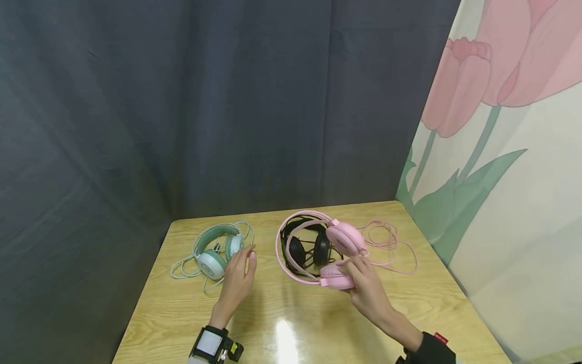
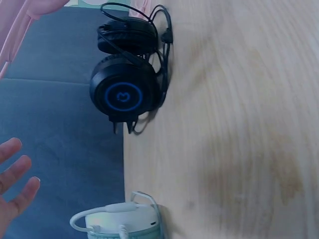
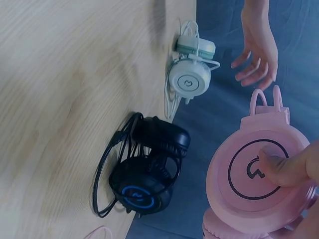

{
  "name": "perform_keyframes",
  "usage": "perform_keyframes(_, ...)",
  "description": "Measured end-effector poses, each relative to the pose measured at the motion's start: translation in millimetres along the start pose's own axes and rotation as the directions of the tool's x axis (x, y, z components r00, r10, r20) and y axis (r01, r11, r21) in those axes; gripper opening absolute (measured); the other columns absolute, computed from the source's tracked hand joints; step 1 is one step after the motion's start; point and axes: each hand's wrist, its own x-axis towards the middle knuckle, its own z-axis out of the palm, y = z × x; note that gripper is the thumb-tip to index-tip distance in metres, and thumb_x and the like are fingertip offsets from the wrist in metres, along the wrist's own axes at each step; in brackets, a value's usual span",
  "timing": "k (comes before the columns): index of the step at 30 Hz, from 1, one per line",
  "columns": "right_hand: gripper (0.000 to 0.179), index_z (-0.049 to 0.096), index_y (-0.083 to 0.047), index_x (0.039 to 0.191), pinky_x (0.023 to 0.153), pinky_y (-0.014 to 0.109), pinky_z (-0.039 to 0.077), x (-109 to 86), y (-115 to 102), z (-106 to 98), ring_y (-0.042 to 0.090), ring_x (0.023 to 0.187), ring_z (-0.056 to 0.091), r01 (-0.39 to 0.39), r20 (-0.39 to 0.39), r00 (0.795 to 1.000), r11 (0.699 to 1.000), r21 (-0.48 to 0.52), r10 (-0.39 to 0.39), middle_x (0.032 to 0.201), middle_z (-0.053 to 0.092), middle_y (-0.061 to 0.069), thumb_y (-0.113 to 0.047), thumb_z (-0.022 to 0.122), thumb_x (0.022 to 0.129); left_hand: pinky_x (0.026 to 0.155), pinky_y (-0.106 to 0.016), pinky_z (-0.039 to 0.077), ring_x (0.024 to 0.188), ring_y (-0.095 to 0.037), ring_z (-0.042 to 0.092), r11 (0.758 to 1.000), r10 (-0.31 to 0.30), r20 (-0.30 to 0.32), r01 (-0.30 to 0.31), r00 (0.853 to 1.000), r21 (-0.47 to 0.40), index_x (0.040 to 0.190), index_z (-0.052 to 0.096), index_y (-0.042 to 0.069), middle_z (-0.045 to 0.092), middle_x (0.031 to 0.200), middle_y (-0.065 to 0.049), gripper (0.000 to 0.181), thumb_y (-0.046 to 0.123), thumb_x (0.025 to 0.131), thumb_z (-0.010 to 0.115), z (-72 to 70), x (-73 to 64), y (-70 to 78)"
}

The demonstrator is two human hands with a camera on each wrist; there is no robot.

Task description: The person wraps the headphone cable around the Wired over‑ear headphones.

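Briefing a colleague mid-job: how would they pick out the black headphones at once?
Find the wooden table, then its back half, before the dark curtain. In the head view, the black headphones show through the loop of the pink headphones held by the right hand. Unlike those and the mint-and-white headphones, they are black with a blue-ringed emblem.

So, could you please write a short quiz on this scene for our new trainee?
1. Which hand grips the pink headphones?
2. True or false: the left hand holds nothing.
3. What colour is the ring on the ear cup of the black headphones? A) red B) blue C) white

Key
1. The right hand.
2. True; the right wrist view shows its fingers apart from the mint headphones on the table.
3. B; the left wrist view shows it clearly.
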Motion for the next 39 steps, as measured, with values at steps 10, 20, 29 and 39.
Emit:
perform_keyframes(10, 0.047, 0.055, -0.008, 0.079, 0.079, 0.031, 0.036, 1.1, -10, 11, 0.021, 0.089, 0.045, 0.052, 0.043, 0.998, 0.999, 0.0, -0.052, 0.092, 0.054, 0.002, 0.015, 0.067, 0.04, 0.066, -0.03, 0.046, 0.083, -0.013, 0.056, 0.972, -0.069, 0.038, 0.076, 0.997, -0.224, 0.124, 0.043, 0.013, 0.056, 0.101, -0.002, 0.033, 0.022, 0.094, 0.031, -3.6, 13.6, 10.0)
perform_keyframes(20, 0.045, 0.052, -0.01, 0.077, 0.085, 0.034, 0.037, 2.3, -14, 25, 0.022, 0.092, 0.047, 0.146, 0.101, 0.984, 0.989, 0.001, -0.145, 0.093, 0.055, 0.004, 0.019, 0.047, 0.043, 0.053, -0.03, 0.05, 0.065, -0.024, 0.061, 0.806, -0.178, 0.218, 0.269, 0.96, -0.527, 0.126, 0.04, 0.011, 0.057, 0.098, -0.013, 0.038, 0.028, 0.095, 0.025, 4.1, 21.3, 19.0)
perform_keyframes(29, 0.041, 0.049, -0.009, 0.071, 0.088, 0.043, 0.036, 5.4, -19, 34, 0.027, 0.086, 0.05, 0.224, 0.054, 0.973, 0.974, 0.01, -0.225, 0.086, 0.055, 0.006, 0.01, 0.022, 0.047, 0.048, -0.039, 0.049, 0.055, -0.031, 0.06, 0.434, -0.156, 0.333, 0.367, 0.93, -0.823, 0.121, 0.021, 0.012, 0.058, 0.09, -0.022, 0.042, 0.036, 0.091, 0.036, 43.9, 6.0, -12.7)
perform_keyframes(39, 0.041, 0.048, -0.008, 0.07, 0.086, 0.047, 0.037, 2.9, -21, 34, 0.03, 0.087, 0.051, 0.226, 0.065, 0.972, 0.974, 0.022, -0.227, 0.086, 0.055, 0.007, 0.01, 0.019, 0.047, 0.041, -0.04, 0.046, 0.048, -0.024, 0.052, 0.477, -0.326, 0.401, 0.515, 0.856, -0.712, 0.119, 0.032, 0.014, 0.055, 0.075, -0.019, 0.04, 0.033, 0.088, 0.046, 89.6, -10.5, -68.8)
